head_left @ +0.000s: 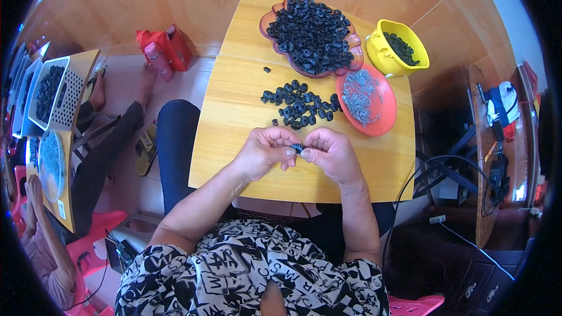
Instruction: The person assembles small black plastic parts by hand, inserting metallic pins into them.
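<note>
Between my two hands, just over the near half of the wooden table [234, 99], is a small black plastic part [298, 148]. My left hand [264, 151] pinches it from the left with thumb and fingers. From the right, my right hand [331, 153] pinches the same part, its thumb near the left one. Whether a screw sits in the part is too small to tell. Just beyond my hands lies a loose group of similar black parts [300, 105]. Right of that group, an oval red plate [385, 102] holds a pile of small grey metal screws [360, 95].
A translucent red tray [268, 23] heaped with black parts stands at the table's far side. Beside it is a yellow bucket [377, 52] with more black parts. At left, another person sits by a second table [67, 199] bearing a white basket [61, 96]. A black cable [404, 190] hangs at right.
</note>
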The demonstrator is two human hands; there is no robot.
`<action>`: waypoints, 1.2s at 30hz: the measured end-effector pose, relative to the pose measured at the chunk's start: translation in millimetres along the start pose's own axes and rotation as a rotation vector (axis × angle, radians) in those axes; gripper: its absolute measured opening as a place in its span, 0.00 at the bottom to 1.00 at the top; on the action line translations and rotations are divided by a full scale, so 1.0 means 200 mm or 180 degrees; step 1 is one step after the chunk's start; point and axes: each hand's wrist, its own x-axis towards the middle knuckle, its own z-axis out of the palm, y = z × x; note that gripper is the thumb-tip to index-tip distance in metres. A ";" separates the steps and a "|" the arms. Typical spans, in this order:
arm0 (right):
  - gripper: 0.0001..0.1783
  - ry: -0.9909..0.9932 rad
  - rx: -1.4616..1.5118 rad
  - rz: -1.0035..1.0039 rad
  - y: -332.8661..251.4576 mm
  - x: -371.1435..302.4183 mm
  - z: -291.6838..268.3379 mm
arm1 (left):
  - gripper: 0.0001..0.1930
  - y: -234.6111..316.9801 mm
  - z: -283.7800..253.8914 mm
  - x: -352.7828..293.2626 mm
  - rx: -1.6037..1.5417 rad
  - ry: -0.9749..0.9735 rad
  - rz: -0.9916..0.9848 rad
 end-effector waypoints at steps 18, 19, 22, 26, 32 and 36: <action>0.07 0.0846 -0.3701 -0.1643 0.06 0.27 0.25 | 0.09 0.03 -0.17 -0.15 -0.1488 0.0180 0.0264; 0.06 0.0766 -0.3912 -0.1604 0.06 0.28 0.27 | 0.09 0.03 -0.17 -0.15 -0.1493 0.0186 0.0284; 0.07 0.0610 -0.4222 -0.1534 0.07 0.30 0.28 | 0.09 0.03 -0.17 -0.16 -0.1532 0.0117 0.0339; 0.07 0.0609 -0.4227 -0.1582 0.05 0.30 0.29 | 0.09 0.03 -0.16 -0.17 -0.1498 -0.0046 0.0276; 0.06 0.0656 -0.1933 -0.0909 0.07 0.19 0.22 | 0.08 0.04 -0.15 -0.17 -0.1333 0.0021 0.0209; 0.05 0.0363 -0.0165 -0.0193 -0.05 0.04 0.19 | 0.08 0.01 -0.14 -0.17 -0.1039 0.0045 0.0125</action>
